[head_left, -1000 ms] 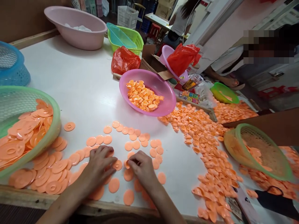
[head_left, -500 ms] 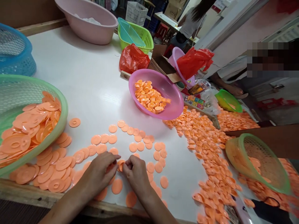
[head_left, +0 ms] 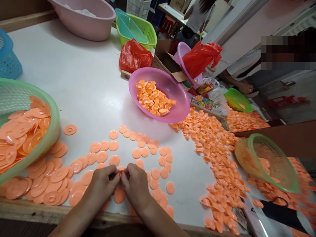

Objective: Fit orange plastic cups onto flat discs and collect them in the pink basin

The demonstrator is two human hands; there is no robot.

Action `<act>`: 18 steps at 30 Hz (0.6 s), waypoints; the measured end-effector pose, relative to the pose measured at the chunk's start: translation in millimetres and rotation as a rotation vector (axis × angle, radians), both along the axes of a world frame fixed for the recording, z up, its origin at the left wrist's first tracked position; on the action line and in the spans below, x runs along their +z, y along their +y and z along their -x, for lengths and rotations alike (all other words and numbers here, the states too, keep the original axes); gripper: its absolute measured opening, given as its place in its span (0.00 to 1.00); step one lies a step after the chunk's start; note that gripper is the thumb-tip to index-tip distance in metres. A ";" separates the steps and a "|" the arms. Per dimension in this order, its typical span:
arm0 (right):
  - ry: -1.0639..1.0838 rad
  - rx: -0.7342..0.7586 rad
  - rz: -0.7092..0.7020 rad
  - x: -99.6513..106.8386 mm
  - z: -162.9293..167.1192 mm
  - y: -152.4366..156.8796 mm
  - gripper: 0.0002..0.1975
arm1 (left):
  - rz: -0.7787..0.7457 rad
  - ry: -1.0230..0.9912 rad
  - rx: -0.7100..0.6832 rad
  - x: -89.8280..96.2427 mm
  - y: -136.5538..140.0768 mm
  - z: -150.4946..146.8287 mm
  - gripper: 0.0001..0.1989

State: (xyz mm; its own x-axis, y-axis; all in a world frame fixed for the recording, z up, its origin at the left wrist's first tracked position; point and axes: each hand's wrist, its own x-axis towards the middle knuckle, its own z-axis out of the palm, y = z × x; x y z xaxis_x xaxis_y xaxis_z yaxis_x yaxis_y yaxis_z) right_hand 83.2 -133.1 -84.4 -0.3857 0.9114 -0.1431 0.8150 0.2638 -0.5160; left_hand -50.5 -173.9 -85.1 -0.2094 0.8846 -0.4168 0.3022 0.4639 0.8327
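Observation:
My left hand and my right hand meet low over the table, fingertips pinched together. Between them shows a sliver of a small orange plastic piece; the fingers hide most of it. Flat orange discs lie around both hands, some single, some overlapping. One disc lies just below the fingertips. To the left, larger orange discs with raised rings are heaped beside a green basket filled with more of them. Ahead stands a pink bowl holding small orange cup-shaped pieces.
Small orange cup pieces spread down the right side, beside a tilted green basket. A knife-like tool lies at the lower right. Red bags, a cardboard box and a large pink basin stand behind. Other people are further off.
My hands have drawn together and slightly left, the left fingers closing from a looser shape onto the small piece. The whole view has shifted a little.

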 end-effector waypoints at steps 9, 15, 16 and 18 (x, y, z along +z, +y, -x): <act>0.364 -0.045 -0.070 -7.3 -15.8 -15.7 0.08 | -0.189 -0.010 0.091 1.6 -13.4 -2.6 0.13; 0.571 -0.007 -0.225 7.0 -34.1 -29.8 0.07 | -0.264 -0.231 0.130 11.4 -27.1 -19.3 0.17; 0.568 -0.016 -0.243 11.0 -34.8 -28.8 0.07 | -0.270 -0.236 0.129 14.2 -26.0 -20.8 0.17; 0.579 -0.047 -0.260 18.6 -34.9 -25.2 0.05 | -0.279 -0.232 0.107 18.9 -22.0 -21.4 0.16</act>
